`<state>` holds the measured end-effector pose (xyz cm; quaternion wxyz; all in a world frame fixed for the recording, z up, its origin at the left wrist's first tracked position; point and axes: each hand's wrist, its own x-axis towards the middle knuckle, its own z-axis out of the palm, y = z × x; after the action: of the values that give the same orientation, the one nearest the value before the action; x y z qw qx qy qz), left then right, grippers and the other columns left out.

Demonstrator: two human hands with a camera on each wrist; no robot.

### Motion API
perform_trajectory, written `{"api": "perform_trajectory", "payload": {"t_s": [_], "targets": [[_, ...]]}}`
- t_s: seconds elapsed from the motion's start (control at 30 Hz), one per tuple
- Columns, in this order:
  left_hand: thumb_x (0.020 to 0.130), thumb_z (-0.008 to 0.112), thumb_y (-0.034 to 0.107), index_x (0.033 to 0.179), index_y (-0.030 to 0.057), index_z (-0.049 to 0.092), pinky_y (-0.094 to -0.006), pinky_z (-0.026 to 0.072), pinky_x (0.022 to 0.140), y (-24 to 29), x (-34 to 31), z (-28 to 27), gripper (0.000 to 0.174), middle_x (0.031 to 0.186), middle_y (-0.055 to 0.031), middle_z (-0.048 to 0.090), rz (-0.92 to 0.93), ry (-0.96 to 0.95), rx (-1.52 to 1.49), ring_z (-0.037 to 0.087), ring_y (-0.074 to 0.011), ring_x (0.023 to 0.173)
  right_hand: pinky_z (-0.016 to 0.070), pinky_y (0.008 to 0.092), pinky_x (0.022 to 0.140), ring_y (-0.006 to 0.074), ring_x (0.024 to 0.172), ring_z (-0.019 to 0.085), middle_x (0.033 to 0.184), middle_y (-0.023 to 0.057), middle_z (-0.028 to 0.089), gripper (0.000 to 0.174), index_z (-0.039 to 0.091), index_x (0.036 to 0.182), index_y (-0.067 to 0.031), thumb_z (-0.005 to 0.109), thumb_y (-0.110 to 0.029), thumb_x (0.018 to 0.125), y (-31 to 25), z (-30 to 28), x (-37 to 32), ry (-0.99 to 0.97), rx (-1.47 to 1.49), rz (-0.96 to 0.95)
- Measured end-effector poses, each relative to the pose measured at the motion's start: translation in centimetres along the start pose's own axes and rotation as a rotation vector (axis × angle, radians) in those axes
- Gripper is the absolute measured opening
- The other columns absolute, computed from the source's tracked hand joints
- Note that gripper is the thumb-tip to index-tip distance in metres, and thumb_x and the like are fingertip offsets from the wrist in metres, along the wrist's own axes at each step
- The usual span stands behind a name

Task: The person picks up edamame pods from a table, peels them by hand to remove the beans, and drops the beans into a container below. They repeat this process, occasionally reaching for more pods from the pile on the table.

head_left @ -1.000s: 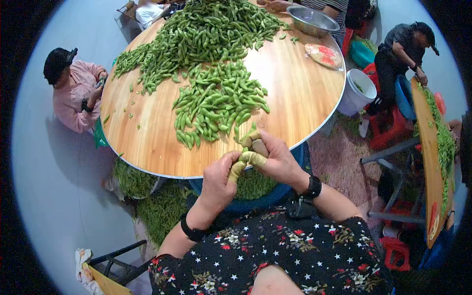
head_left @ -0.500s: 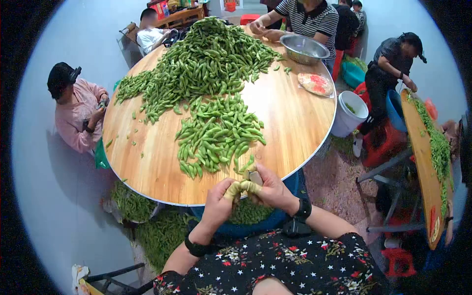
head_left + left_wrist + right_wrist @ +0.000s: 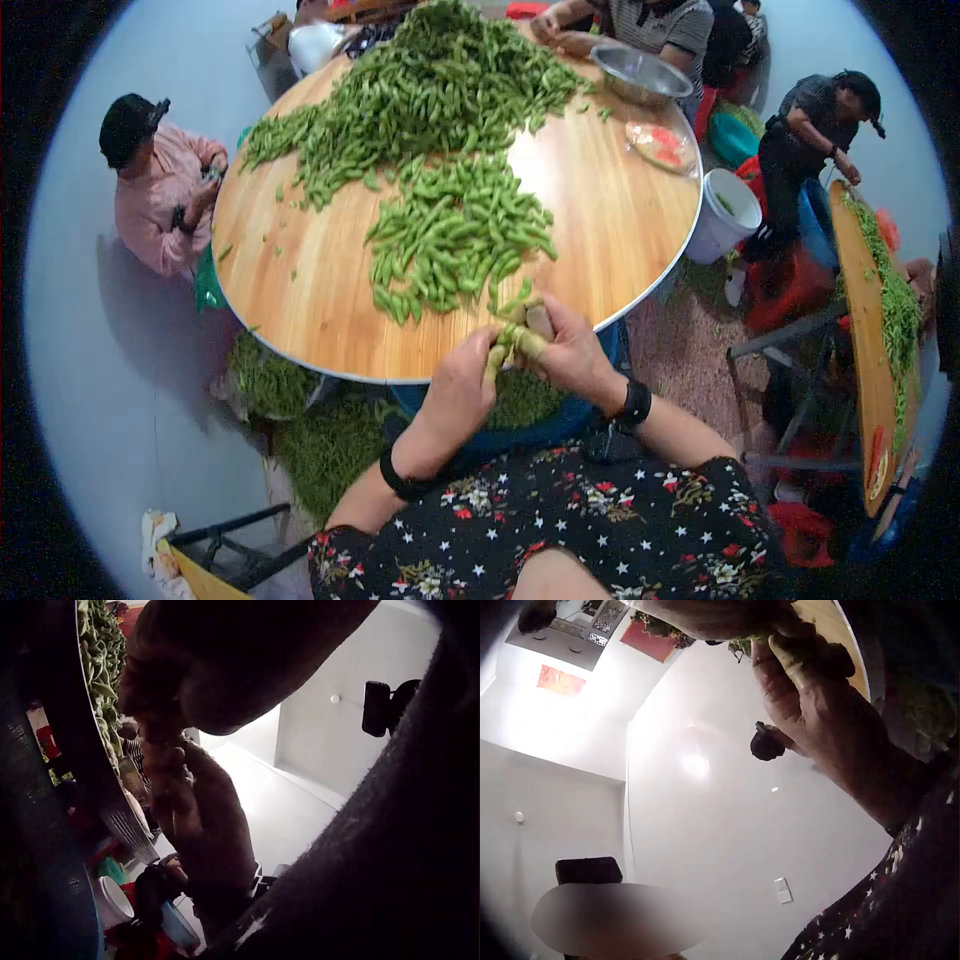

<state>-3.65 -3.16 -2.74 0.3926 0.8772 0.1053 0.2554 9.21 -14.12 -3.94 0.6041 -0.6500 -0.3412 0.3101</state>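
Note:
Both hands meet at the table's near edge in the head view. My left hand (image 3: pixel 462 385) pinches a green soybean pod (image 3: pixel 506 336) between thumb and fingers. Against it, the fingertips of my right hand (image 3: pixel 578 355) pinch the same pod, which is mostly hidden by the fingers. Yellowish-green coverings wrap several fingertips, and a greyish piece (image 3: pixel 540 321) sits at a right finger. A loose batch of pods (image 3: pixel 450 235) lies just beyond the hands, with a tall heap of pods (image 3: pixel 430 100) behind it. Both wrist views are dark around the hands.
A steel bowl (image 3: pixel 642 76) and a clear-wrapped packet (image 3: pixel 662 147) sit at the table's right. Beside the table stands a white bucket (image 3: pixel 724 215). Below the near edge is a blue tub (image 3: pixel 610 350) with greens. Other people work around, one at a second table (image 3: pixel 865 370).
The head view tipped up, then partly back down. My hands stay together at the table edge; their fingers shift around the pod, and green shows again between the fingertips.

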Motion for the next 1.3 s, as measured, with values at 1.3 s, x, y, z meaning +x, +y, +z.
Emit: {"api": "perform_trajectory", "payload": {"t_s": [1.3], "targets": [[0.077,0.057,0.004,0.080,0.0031,0.059,-0.0401,0.0499,0.070,-6.0,13.7,-3.4,0.004,0.089,-0.0122,0.057,0.244,-0.138,0.761,0.059,-0.0304,0.084,0.0468,0.0414,0.083,0.0357,0.094,0.060,0.098,0.0200,0.061,0.032,0.051,0.114,-0.0045,0.044,-0.029,0.096,-3.5,-1.8,-0.8,-0.743,-0.438,-0.142]]}}
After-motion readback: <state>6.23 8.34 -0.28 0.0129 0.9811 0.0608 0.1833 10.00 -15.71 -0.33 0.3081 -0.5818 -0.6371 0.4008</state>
